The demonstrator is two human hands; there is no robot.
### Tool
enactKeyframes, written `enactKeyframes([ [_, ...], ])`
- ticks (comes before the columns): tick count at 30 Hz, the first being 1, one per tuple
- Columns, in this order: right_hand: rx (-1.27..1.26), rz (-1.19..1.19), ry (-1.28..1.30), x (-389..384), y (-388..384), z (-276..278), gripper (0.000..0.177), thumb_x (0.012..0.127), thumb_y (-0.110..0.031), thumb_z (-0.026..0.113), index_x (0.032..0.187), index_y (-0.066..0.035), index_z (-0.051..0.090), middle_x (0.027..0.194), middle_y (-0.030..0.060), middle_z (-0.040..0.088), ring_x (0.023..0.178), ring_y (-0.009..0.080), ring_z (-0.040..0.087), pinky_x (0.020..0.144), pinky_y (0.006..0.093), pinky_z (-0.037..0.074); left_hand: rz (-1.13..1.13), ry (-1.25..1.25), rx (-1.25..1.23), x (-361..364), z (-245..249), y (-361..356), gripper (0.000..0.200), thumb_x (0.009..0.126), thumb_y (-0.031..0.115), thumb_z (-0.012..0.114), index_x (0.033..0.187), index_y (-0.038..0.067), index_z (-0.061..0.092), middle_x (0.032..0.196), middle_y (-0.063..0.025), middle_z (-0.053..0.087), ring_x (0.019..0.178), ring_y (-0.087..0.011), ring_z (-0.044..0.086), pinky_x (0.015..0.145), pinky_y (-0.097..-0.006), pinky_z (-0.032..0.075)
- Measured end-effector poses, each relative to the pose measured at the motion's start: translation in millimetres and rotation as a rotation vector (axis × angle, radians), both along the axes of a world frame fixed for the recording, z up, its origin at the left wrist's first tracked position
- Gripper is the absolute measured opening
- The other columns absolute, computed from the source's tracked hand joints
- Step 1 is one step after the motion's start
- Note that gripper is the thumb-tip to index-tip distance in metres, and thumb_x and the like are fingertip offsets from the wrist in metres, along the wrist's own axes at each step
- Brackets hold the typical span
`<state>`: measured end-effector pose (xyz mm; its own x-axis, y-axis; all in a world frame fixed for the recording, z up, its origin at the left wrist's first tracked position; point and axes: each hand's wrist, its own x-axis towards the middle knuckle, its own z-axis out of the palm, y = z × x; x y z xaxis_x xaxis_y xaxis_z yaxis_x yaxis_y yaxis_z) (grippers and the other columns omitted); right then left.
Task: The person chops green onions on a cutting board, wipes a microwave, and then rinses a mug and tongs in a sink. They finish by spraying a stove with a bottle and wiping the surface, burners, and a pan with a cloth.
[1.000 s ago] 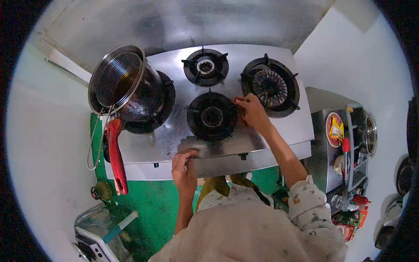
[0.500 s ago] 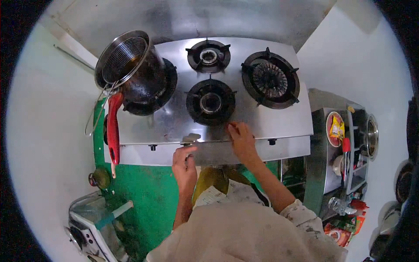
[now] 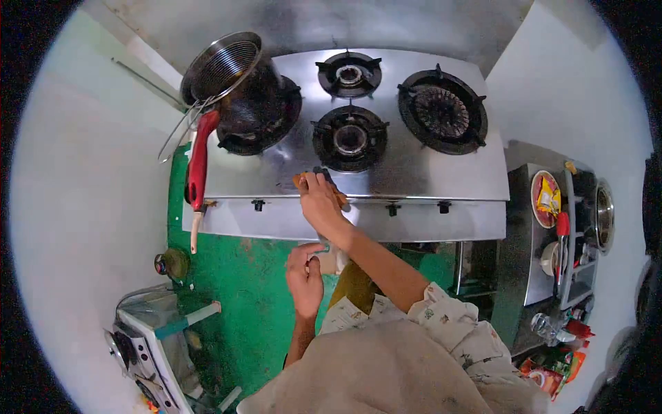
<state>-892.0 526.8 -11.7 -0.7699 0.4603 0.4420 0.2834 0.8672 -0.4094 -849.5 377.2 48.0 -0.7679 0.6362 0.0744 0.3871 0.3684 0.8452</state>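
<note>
My right hand (image 3: 321,205) presses an orange-brown cloth (image 3: 301,181) on the front edge of the steel stove top (image 3: 427,178). Part of the cloth shows on either side of my fingers, and a dark patch shows just beyond them. Lower down, in front of the stove, my left hand (image 3: 304,281) hangs in the air with its fingers loosely bent and apart, and I see nothing in it. The front middle burner (image 3: 350,139) lies just beyond my right hand.
A dark pot (image 3: 249,114) with a wire strainer (image 3: 224,69) on top stands on the left burner. A red handle (image 3: 200,155) juts over the stove's front edge. Black knobs (image 3: 393,210) line the front panel. At right, a side counter holds a plate (image 3: 540,181) with a yellow packet.
My right hand has moved left along the stove's front edge, and the cloth now shows under it. My left hand has dropped slightly toward me. The view has shifted.
</note>
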Motion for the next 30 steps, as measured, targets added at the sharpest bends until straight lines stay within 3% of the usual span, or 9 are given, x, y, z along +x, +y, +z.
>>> enactKeyframes([
  [3, -0.030, -0.070, 0.027, -25, -8, -17, 0.021, 0.080, -0.009, 0.050, 0.098, -0.001, 0.054, 0.093, 0.0139, 0.050, 0.088, 0.0290, 0.049, 0.075, 0.0408, 0.043, 0.050, -0.007, 0.044, -6, -1, -12, 0.024, 0.074, -0.005, 0.045, 0.092, 0.000, 0.061, 0.092, -0.0127, 0.060, 0.091, -0.0252, 0.057, 0.086, -0.0326, 0.042],
  [5, -0.194, -0.120, 0.096, -35, -10, -24, 0.037, 0.077, 0.001, 0.047, 0.114, 0.006, 0.051, 0.097, 0.0158, 0.047, 0.089, 0.0313, 0.045, 0.076, 0.0410, 0.041, 0.074, -0.002, 0.062, -15, 3, -19, 0.024, 0.074, -0.005, 0.045, 0.091, 0.000, 0.061, 0.092, -0.0126, 0.060, 0.091, -0.0252, 0.057, 0.086, -0.0324, 0.042],
  [12, -0.088, -0.279, 0.128, -73, -1, -7, 0.040, 0.079, 0.000, 0.048, 0.118, 0.006, 0.048, 0.100, 0.0154, 0.048, 0.091, 0.0333, 0.045, 0.076, 0.0420, 0.039, 0.098, -0.006, 0.048, -72, -1, -58, 0.022, 0.075, -0.004, 0.046, 0.091, 0.001, 0.062, 0.092, -0.0118, 0.061, 0.090, -0.0249, 0.057, 0.084, -0.0320, 0.042],
  [13, -0.475, -0.281, 0.141, -81, 7, 0, 0.043, 0.077, -0.002, 0.053, 0.119, 0.004, 0.048, 0.103, 0.0168, 0.047, 0.095, 0.0343, 0.045, 0.080, 0.0428, 0.039, 0.085, -0.006, 0.050, -84, 0, -64, 0.022, 0.075, -0.004, 0.046, 0.091, 0.001, 0.062, 0.092, -0.0118, 0.061, 0.090, -0.0249, 0.057, 0.084, -0.0320, 0.042],
  [14, -0.472, -0.294, 0.145, -89, 9, -1, 0.043, 0.077, -0.002, 0.053, 0.119, 0.004, 0.048, 0.103, 0.0168, 0.047, 0.095, 0.0343, 0.045, 0.080, 0.0428, 0.039, 0.043, 0.041, 0.025, -97, 0, -70, 0.023, 0.075, -0.005, 0.046, 0.091, 0.002, 0.062, 0.092, -0.0115, 0.061, 0.089, -0.0251, 0.057, 0.084, -0.0321, 0.042],
  [16, 0.020, -0.462, 0.035, -105, 12, -6, 0.047, 0.073, -0.003, 0.058, 0.118, 0.003, 0.049, 0.104, 0.0184, 0.046, 0.098, 0.0353, 0.044, 0.085, 0.0433, 0.038, -0.012, 0.078, 0.008, -122, 0, -83, 0.023, 0.075, -0.006, 0.047, 0.090, 0.002, 0.062, 0.092, -0.0111, 0.061, 0.089, -0.0253, 0.058, 0.084, -0.0323, 0.043],
  [24, -0.161, -0.658, 0.022, -130, 28, -3, 0.049, 0.074, 0.000, 0.057, 0.122, 0.005, 0.047, 0.117, 0.0216, 0.045, 0.110, 0.0384, 0.042, 0.095, 0.0433, 0.036, -0.128, 0.105, 0.046, -210, -2, -125, 0.023, 0.074, -0.006, 0.048, 0.091, 0.003, 0.061, 0.093, -0.0128, 0.060, 0.091, -0.0309, 0.056, 0.081, -0.0378, 0.042],
  [26, 0.242, -0.578, 0.328, -126, 18, -15, 0.024, 0.088, -0.005, 0.045, 0.109, 0.003, 0.051, 0.112, 0.0189, 0.052, 0.105, 0.0352, 0.050, 0.092, 0.0415, 0.040, -0.178, 0.096, 0.040, -225, -1, -132, 0.023, 0.074, -0.007, 0.048, 0.091, 0.003, 0.060, 0.092, -0.0125, 0.060, 0.091, -0.0307, 0.056, 0.081, -0.0378, 0.042],
  [30, -0.012, -0.494, 0.474, -125, 7, -25, 0.033, 0.086, -0.003, 0.047, 0.118, 0.004, 0.047, 0.120, 0.0211, 0.050, 0.111, 0.0341, 0.049, 0.099, 0.0400, 0.037, -0.264, 0.073, 0.014, -247, -7, -135, 0.023, 0.073, -0.006, 0.048, 0.090, 0.003, 0.060, 0.091, -0.0125, 0.059, 0.088, -0.0308, 0.055, 0.080, -0.0381, 0.042],
])
